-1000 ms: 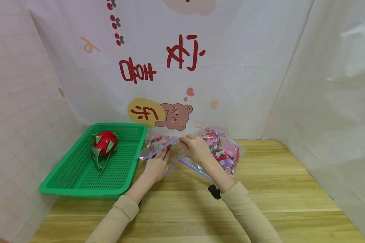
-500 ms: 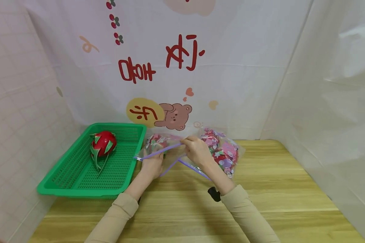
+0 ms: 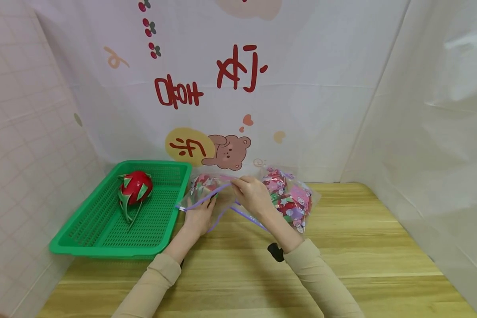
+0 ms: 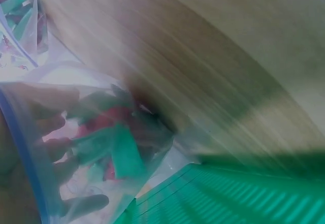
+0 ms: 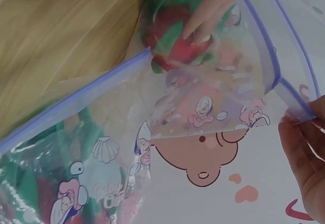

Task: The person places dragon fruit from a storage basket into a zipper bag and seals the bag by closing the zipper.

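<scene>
Filled clear zip bag [image 5: 76,155], right wrist view: pale lettering [image 5: 108,194] on the film reads "Baby"; second line starts with "O", remaining letters unclear. White backdrop cloth [image 3: 310,110], head view: large red brush-style writing [image 3: 235,66], upper centre, resembles 好. Red lettering group [image 3: 175,90], lower left of it: reading uncertain. Yellow disc [image 3: 191,134] beside the printed bear [image 3: 231,152]: single red character, apparently 乐, turned on its side.

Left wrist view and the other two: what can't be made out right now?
Left wrist view: finger edges of the left hand, blurred behind the bag.
Head view: what the black object is, partly behind the right sleeve.
Right wrist view: the rest of the right hand, cut by the right edge.
</scene>
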### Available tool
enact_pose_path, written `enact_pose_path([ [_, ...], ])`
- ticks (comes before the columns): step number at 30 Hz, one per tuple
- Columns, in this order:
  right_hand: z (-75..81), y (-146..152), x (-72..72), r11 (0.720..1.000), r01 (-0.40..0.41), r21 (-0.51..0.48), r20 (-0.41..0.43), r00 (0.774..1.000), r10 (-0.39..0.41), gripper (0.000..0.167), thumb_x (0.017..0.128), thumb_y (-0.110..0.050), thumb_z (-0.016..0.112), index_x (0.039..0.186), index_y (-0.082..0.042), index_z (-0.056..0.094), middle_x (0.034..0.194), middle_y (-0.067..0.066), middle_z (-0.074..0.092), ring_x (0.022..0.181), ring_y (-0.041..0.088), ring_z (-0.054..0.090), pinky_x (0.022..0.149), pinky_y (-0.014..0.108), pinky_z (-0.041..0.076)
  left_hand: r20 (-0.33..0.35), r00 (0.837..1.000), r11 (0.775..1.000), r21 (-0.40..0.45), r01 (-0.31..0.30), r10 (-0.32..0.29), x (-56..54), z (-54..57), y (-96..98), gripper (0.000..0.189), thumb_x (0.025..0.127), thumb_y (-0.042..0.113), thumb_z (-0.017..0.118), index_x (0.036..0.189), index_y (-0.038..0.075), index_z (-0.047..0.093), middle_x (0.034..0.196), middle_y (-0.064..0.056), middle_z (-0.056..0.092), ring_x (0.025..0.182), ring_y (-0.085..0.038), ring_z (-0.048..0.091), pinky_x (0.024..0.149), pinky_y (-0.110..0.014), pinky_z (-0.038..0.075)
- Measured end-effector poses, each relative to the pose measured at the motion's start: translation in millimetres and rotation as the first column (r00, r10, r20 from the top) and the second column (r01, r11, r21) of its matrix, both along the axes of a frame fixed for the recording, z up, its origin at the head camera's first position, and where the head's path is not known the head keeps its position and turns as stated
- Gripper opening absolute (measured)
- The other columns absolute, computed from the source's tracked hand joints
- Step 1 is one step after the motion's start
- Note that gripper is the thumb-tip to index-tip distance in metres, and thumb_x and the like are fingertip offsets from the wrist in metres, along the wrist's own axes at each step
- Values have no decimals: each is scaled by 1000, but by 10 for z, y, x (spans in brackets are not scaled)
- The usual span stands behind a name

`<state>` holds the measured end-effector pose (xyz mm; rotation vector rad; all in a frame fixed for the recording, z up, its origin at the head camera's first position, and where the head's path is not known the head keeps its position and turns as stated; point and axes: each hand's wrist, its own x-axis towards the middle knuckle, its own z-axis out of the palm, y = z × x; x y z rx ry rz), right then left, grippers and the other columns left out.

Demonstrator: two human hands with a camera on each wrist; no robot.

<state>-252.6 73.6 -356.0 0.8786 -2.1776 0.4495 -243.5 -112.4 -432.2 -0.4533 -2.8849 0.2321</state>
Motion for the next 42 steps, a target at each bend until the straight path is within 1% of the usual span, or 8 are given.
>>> enact_pose_path([
  [4, 28, -48, -8, 1000, -4, -20, -5, 1000, 4, 11, 86, -7, 66, 92, -4, 75, 74, 4, 69, 59, 12, 62, 54, 20, 49, 22, 1000, 1000, 3, 8, -8, -8, -11, -13, 66, 81, 18, 74, 141, 12, 46, 148, -12, 42, 127, -30, 51, 99, -60, 43],
  [11, 53, -65, -19, 1000, -5, -12, 31, 1000, 6, 12, 87, -10, 66, 94, -5, 75, 76, 4, 69, 57, 10, 60, 52, 18, 46, 68, 996, 997, 49, 52, -56, 61, 52, -27, 66, 81, 13, 73, 141, 14, 46, 149, -15, 41, 125, -32, 53, 68, -41, 58],
  [16, 53, -36, -18, 1000, -17, -16, 50, 999, 18, 12, 87, -10, 67, 94, -5, 75, 76, 4, 70, 58, 10, 61, 52, 19, 48, 72, 990, 993, 21, 119, -120, 280, 180, -29, 67, 82, 24, 74, 142, 17, 45, 145, -13, 47, 128, -31, 51, 78, -42, 58],
  [20, 27, -3, -26, 999, -25, -28, 54, 998, 27, 12, 86, -9, 68, 95, -4, 75, 71, 4, 68, 56, 9, 58, 51, 18, 46, 86, 973, 974, 93, 206, -214, 507, 386, -63, 54, 87, 26, 68, 136, 15, 51, 133, -12, 58, 113, -29, 62, 81, -40, 57],
  [26, 5, 25, -46, 999, -34, -27, 60, 998, 36, 13, 86, -10, 67, 95, -5, 75, 74, 4, 70, 58, 9, 60, 53, 18, 47, -98, 942, 938, 100, 331, -322, 622, 803, -268, 39, 83, 21, 70, 121, 14, 64, 100, -3, 71, 64, -15, 63, 44, -23, 43],
  [30, -6, 45, -48, 999, -40, -29, 54, 998, 42, 12, 86, -10, 68, 94, -5, 75, 75, 4, 71, 58, 10, 62, 53, 19, 48, -181, 955, 963, 92, 254, -234, 483, 1050, -510, 34, 85, 22, 69, 116, 11, 66, 92, -5, 71, 63, -19, 64, 40, -25, 42],
  [34, -24, 68, -40, 999, -31, -26, 56, 998, 32, 12, 86, -10, 68, 94, -6, 76, 74, 3, 70, 58, 9, 61, 52, 17, 47, -98, 993, 987, 145, 75, -62, 209, 1191, -837, 38, 88, 21, 63, 123, 6, 61, 102, -16, 70, 72, -29, 66, 44, -34, 47],
  [42, -46, 90, -23, 999, -18, -35, 78, 997, 20, 12, 87, -12, 67, 94, -7, 76, 73, 2, 69, 61, 10, 63, 53, 18, 49, 68, 985, 967, 191, -171, 161, -338, 984, -1469, 50, 93, 18, 52, 138, -2, 42, 127, -31, 54, 99, -46, 58, 62, -53, 52],
])
